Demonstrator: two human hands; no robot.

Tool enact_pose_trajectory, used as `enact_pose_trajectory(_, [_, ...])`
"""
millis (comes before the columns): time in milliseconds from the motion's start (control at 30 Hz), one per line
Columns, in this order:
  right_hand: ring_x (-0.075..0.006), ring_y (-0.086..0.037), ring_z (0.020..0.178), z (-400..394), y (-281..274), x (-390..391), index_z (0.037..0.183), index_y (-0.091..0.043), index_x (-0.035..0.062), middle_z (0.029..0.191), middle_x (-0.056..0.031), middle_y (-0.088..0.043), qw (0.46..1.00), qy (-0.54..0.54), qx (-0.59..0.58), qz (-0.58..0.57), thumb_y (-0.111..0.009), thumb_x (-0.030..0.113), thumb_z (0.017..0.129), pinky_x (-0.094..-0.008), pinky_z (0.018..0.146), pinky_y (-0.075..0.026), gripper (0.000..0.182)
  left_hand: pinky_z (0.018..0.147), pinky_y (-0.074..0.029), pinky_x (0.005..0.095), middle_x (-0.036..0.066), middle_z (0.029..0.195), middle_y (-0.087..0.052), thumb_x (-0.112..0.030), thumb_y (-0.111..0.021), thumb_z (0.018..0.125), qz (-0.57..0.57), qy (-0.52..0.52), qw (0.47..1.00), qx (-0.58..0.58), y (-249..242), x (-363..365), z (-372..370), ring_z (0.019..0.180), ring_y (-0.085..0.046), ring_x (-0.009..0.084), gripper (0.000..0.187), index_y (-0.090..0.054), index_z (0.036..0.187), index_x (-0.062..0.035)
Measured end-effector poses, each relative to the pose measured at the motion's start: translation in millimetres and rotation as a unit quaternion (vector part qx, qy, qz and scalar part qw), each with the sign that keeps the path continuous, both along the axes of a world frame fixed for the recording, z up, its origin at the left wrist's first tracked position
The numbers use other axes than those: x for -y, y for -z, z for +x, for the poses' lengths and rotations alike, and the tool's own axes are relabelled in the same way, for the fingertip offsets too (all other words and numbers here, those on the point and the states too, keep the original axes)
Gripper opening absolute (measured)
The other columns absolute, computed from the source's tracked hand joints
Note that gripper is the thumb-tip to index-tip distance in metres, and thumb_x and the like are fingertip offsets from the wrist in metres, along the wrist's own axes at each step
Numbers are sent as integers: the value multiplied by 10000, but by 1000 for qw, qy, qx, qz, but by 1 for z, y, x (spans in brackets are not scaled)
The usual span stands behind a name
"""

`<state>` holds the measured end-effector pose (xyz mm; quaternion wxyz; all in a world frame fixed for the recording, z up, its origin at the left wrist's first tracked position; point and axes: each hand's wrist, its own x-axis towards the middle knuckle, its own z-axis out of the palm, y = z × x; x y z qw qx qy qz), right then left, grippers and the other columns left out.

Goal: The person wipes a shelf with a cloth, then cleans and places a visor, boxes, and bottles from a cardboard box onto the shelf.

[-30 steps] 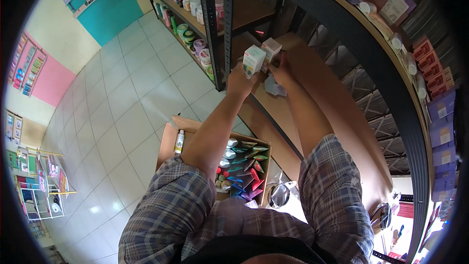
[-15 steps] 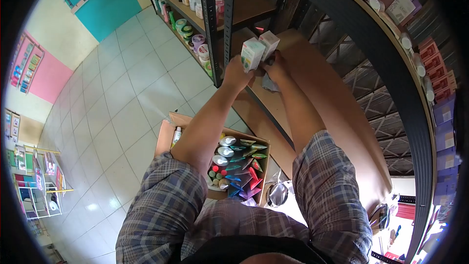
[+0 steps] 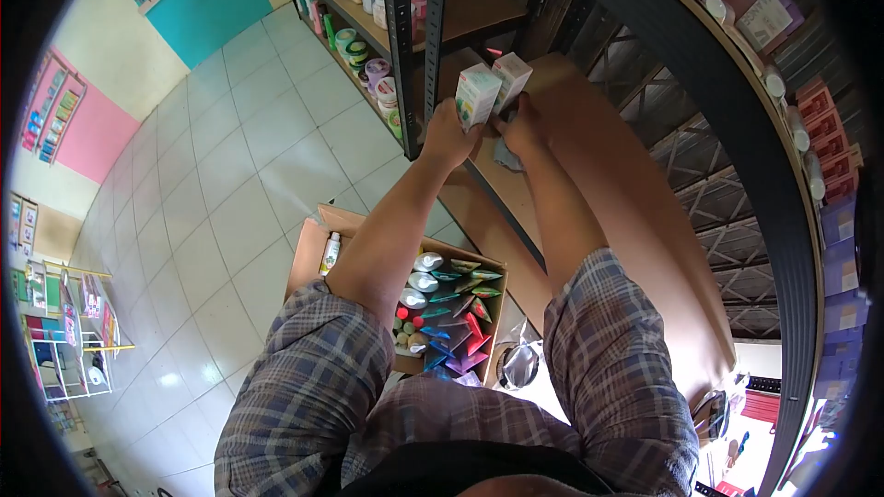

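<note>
Both of my hands reach out over the brown shelf board. My left hand (image 3: 447, 138) is closed around a white carton (image 3: 477, 96) with a green and yellow print on its side. Right beside it is a second pale carton (image 3: 512, 74), gripped by my right hand (image 3: 523, 132) from its near side. The two cartons stand upright, side by side, at almost the same height. A grey cloth (image 3: 506, 156) shows just below my right hand, over the board; part of it is hidden by the wrist.
Below my left forearm stands an open cardboard box (image 3: 308, 253) packed with bottles and pouches. Black metal posts (image 3: 398, 46) rise just left of the cartons, with jars and bottles on shelves behind. A curved upper shelf (image 3: 737, 64) with products runs along the right. White floor tiles (image 3: 221, 184) spread left.
The camera view has shifted slightly. Both hands keep hold of their cartons, which have moved very little.
</note>
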<state>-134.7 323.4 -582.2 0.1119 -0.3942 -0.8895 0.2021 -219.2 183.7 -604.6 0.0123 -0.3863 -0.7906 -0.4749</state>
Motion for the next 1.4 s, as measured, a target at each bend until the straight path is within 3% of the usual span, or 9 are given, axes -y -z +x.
enact_pose_trajectory(433, [-272,-574,1159,0,-1,7,1311,-411,203,1282,-62,-565,999,37,16,-10,-767,438,741,-447,903,-498,711,870,-454,493,272,1056,-562,-91,-736,709,0,12,1000,24,-3,4,1,1034,-544,455,463,-444,1053,15])
enact_pose_trajectory(500, [-300,-573,1140,2,20,1,1307,-422,171,1235,-112,-573,986,70,-134,72,-805,395,709,-444,920,-485,745,856,-457,493,272,1039,-567,-94,-731,713,-15,6,999,38,-7,4,2,1023,-547,458,456,-445,1049,17])
enact_pose_trajectory(633, [-350,-561,1116,53,-4,18,1267,-477,137,1192,-161,-572,970,50,-215,97,-831,324,681,-441,921,-473,710,847,-459,487,272,1020,-572,-113,-743,710,-4,8,1000,23,-5,3,4,1014,-551,459,458,-454,1039,23])
enact_pose_trajectory(667, [-342,-568,1080,71,-10,28,1231,-507,120,1150,-148,-579,963,49,-266,-2,-826,289,686,-426,906,-477,653,847,-460,485,271,1012,-574,-124,-751,707,-1,7,999,31,-2,2,3,1010,-553,455,453,-463,1025,23])
enact_pose_trajectory(833, [-220,-597,897,194,-48,125,1141,-555,57,998,-83,-574,761,44,-424,-489,-735,59,753,-363,738,-523,427,840,-467,481,261,1001,-592,-155,-778,695,8,7,1000,7,1,1,2,999,-569,441,456,-491,1003,22])
enact_pose_trajectory(1033, [-269,-632,927,369,-37,172,1183,-495,20,1069,-137,-583,549,-55,-413,-725,-674,42,791,-358,696,-548,431,849,-493,443,221,1043,-634,-185,-850,647,-66,47,996,43,-30,16,6,1010,-607,403,603,-524,1112,16])
enact_pose_trajectory(1167, [-289,-641,869,445,-33,170,1187,-473,28,1054,-139,-523,615,-38,-415,-669,-708,139,815,-383,656,-577,454,883,-487,430,222,1110,-619,-181,-850,661,-32,38,998,-35,-19,44,20,1053,-601,382,643,-513,1172,16])
enact_pose_trajectory(1300, [-233,-638,877,487,-43,183,1096,-551,16,1028,-125,-576,654,-6,-414,-633,-734,316,825,-317,638,-571,444,962,-450,424,230,1212,-572,-263,-741,809,59,-110,992,-30,66,93,60,1139,-558,353,607,-475,1270,28])
enact_pose_trajectory(1400, [-212,-610,835,517,-47,189,867,-613,-2,1053,-153,-595,642,28,-429,-635,-636,399,890,-299,670,-550,402,967,-442,449,251,1233,-555,-429,-635,863,-204,-55,977,12,141,166,136,1130,-547,391,696,-416,1331,37])
